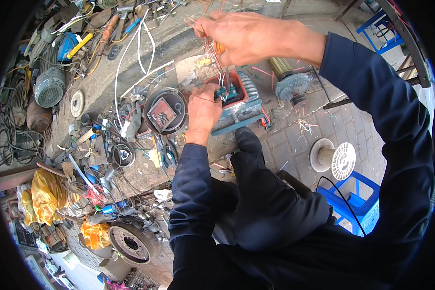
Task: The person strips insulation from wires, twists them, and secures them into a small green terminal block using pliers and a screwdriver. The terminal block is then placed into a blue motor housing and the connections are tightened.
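Observation:
A teal electric motor [237,121] with cooling fins lies in front of me, its red-rimmed terminal box [240,79] uncovered. Thin reddish wires [210,48] rise out of that box. My right hand [246,38] is raised above it, fingers closed round the wires' upper ends. An orange piece [219,48], perhaps a tool's handle, shows under its fingers. At the box's left side, my left hand [203,110] bends its fingers over the rim beside a teal terminal block [226,93]. Its fingertips are partly hidden, so what they pinch cannot be made out.
Left of the motor are a round metal pan [181,108] holding a small tray of screws and some pliers [168,152]. A motor rotor [292,84], a white spool [343,161] and a blue stool [355,198] stand right. Tools, cables and another motor [50,87] crowd the left.

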Demonstrator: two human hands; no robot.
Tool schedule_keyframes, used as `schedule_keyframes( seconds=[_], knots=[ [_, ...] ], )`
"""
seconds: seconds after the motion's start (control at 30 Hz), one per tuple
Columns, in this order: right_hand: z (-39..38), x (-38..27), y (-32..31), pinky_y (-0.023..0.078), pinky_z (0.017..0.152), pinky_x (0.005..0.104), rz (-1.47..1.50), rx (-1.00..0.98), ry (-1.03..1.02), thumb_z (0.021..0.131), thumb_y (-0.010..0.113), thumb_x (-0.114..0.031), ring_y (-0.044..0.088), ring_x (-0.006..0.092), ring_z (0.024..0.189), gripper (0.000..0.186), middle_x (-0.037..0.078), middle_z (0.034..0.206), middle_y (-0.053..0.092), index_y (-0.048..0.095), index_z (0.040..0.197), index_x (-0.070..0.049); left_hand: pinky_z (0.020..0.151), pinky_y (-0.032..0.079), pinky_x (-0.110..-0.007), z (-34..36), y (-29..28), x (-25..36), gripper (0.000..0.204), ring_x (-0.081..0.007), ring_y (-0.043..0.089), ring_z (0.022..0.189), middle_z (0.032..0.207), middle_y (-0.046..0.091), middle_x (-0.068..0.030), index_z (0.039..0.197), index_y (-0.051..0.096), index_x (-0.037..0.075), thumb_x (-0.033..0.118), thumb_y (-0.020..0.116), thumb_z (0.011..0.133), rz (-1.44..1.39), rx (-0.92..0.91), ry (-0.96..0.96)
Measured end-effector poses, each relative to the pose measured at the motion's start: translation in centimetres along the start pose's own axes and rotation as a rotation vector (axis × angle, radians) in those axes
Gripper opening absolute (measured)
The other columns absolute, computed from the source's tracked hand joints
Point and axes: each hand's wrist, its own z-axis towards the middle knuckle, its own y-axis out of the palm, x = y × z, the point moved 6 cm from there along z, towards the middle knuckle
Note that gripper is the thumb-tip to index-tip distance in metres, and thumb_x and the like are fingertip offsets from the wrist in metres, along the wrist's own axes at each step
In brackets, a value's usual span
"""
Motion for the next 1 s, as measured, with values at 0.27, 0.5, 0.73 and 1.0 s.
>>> schedule_keyframes(
  seconds=[0.27,0.5,0.73,1.0],
  knots=[
    [-1.1,1.0,0.9,0.059,0.072,0.0525,-0.081,-0.301,0.289,0.084,0.076,-0.023,0.073,0.0425,0.084,0.041,0.022,0.089,0.072,0.06,0.115,-0.002,0.096,0.053,-0.047,0.0,-0.1,0.0,0.035,-0.0412,0.065,0.106,0.114,0.073,-0.0173,0.112,0.071,0.006,0.004,0.072,0.077,-0.017,-0.003,0.003],
    [-0.7,0.5,1.0,0.058,0.067,0.0546,-0.11,-0.134,0.189,0.083,0.078,-0.025,0.074,0.0418,0.08,0.042,0.021,0.088,0.073,0.063,0.116,-0.003,0.092,0.052,-0.048,0.1,-0.1,0.1,0.033,-0.037,0.064,0.101,0.107,0.073,-0.0126,0.108,0.07,0.009,0.006,0.078,0.076,0.007,-0.007,-0.005],
    [-0.6,-0.5,0.3,0.058,0.064,0.0534,0.008,0.066,0.015,0.081,0.077,-0.024,0.074,0.0409,0.079,0.045,0.021,0.083,0.072,0.063,0.119,-0.004,0.09,0.053,-0.048,0.1,-0.2,0.2,0.028,-0.0403,0.065,0.1,0.105,0.073,-0.0162,0.105,0.069,0.005,0.004,0.073,0.077,-0.039,0.003,-0.009],
    [-0.8,0.9,1.6,0.058,0.063,0.0543,-0.044,-0.175,0.234,0.079,0.075,-0.016,0.072,0.0442,0.081,0.044,0.024,0.1,0.069,0.063,0.119,-0.003,0.091,0.053,-0.048,0.1,-0.2,0.1,0.03,-0.0367,0.065,0.102,0.107,0.073,-0.0124,0.106,0.07,0.009,0.007,0.077,0.076,0.004,-0.007,-0.01]
  ],
)
